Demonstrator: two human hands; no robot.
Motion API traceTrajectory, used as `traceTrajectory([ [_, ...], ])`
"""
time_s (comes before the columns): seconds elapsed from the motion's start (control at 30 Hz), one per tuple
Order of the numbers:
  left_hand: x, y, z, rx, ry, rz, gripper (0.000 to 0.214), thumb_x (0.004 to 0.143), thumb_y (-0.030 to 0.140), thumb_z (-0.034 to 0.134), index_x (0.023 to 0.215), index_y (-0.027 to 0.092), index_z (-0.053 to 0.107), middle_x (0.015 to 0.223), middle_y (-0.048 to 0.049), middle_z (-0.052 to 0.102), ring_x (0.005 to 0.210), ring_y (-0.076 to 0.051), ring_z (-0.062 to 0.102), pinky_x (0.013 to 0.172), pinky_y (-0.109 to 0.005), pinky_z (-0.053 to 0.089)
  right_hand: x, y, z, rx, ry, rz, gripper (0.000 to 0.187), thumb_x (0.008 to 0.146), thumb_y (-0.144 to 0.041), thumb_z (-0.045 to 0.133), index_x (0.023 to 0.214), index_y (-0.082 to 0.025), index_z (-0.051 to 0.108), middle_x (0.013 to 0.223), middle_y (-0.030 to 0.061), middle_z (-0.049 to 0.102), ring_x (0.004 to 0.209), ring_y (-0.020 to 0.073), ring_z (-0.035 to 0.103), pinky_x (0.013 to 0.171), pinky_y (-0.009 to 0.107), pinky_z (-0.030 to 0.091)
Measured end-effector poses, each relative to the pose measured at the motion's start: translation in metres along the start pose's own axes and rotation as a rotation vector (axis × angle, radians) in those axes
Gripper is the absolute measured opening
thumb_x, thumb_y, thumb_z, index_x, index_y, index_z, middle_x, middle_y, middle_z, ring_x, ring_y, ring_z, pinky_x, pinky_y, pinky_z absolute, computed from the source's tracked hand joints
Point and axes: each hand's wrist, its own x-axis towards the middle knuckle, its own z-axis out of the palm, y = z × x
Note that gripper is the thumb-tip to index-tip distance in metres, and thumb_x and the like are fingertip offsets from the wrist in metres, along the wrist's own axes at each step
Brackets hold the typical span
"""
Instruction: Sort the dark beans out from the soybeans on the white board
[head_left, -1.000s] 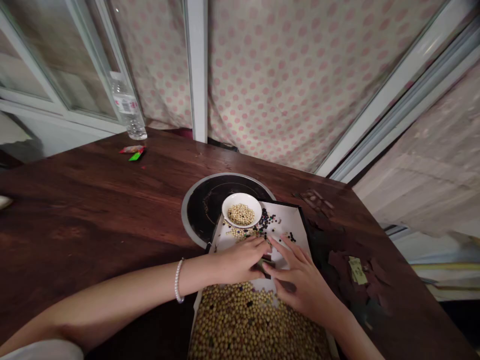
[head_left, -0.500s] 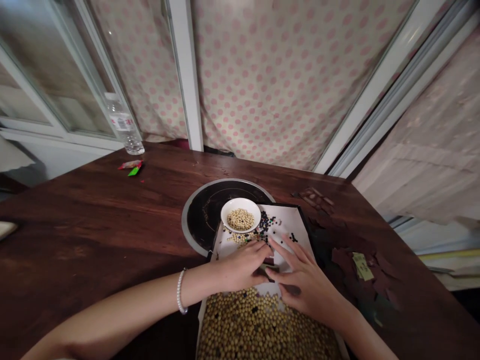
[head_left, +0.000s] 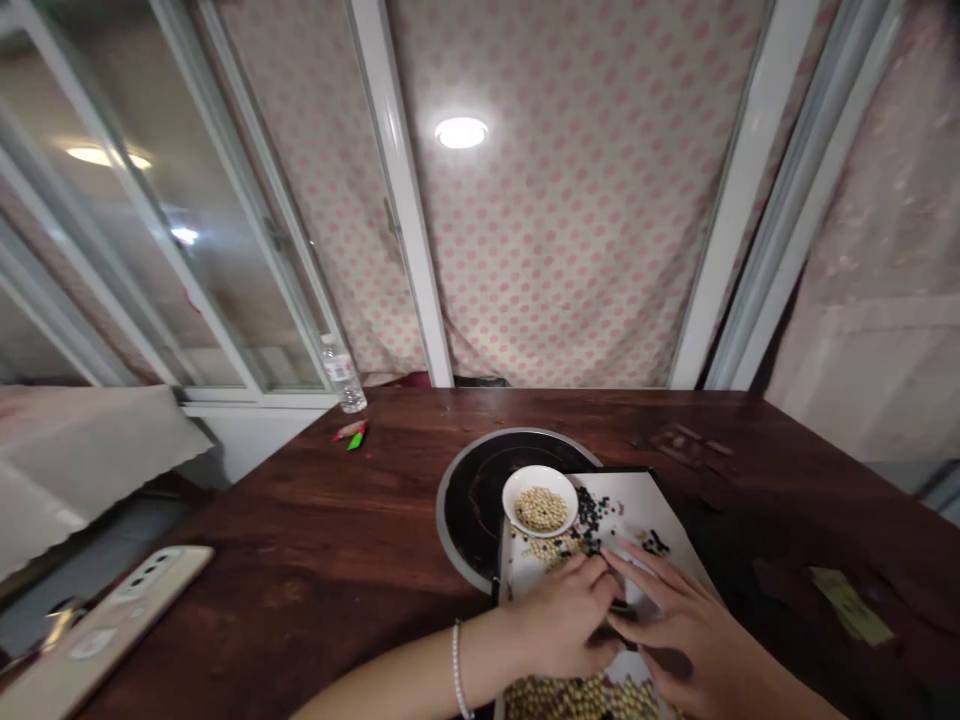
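A white tray [head_left: 679, 512] lies on the dark wooden table, with a heap of yellow beans [head_left: 577, 697] at its near end and loose dark and yellow beans [head_left: 592, 520] scattered at its far end. A small white bowl [head_left: 540, 500] of yellow beans rests on the tray's far left corner. My left hand [head_left: 566, 620], with a pearl bracelet on the wrist, is curled with its fingertips down on the tray. My right hand [head_left: 690, 640] lies beside it, fingers stretched flat. A small dark thing sits between the two hands; I cannot make it out.
A round black plate [head_left: 469, 500] sits under the bowl's left side. A phone [head_left: 112, 620] lies near the table's left edge. A water bottle [head_left: 343, 375] and small wrappers [head_left: 352, 433] are at the far left corner. Paper scraps [head_left: 851, 605] lie to the right.
The view has tilted up and swung left, so the hands and tray now sit low in the picture. Both hands stay together on the same part of the tray.
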Motion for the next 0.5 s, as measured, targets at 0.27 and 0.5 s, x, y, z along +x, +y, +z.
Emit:
traceTrajectory([
  [0.27,-0.003,0.001,0.005,0.182,-0.010,0.009,0.041,0.081,0.039,0.057,0.105,0.006,0.059,0.102,-0.0154,0.059,0.093,-0.027,0.056,0.088,-0.038,0.047,0.000,0.017,0.015,0.061,-0.046,-0.013,0.052,0.071,-0.011,0.053,0.114,-0.036,0.067,0.149,0.0005,0.031,0.134,0.0311,0.031,0.105,0.049,0.036],
  [0.5,-0.006,-0.008,0.015,0.305,-0.011,0.082,0.044,0.086,0.045,0.052,0.104,0.005,0.059,0.104,-0.0149,0.060,0.098,-0.025,0.055,0.089,-0.033,0.046,0.005,0.015,0.015,0.022,-0.062,-0.003,0.047,0.074,-0.010,0.053,0.109,-0.038,0.069,0.143,0.0009,0.040,0.130,0.0295,0.036,0.103,0.046,0.040],
])
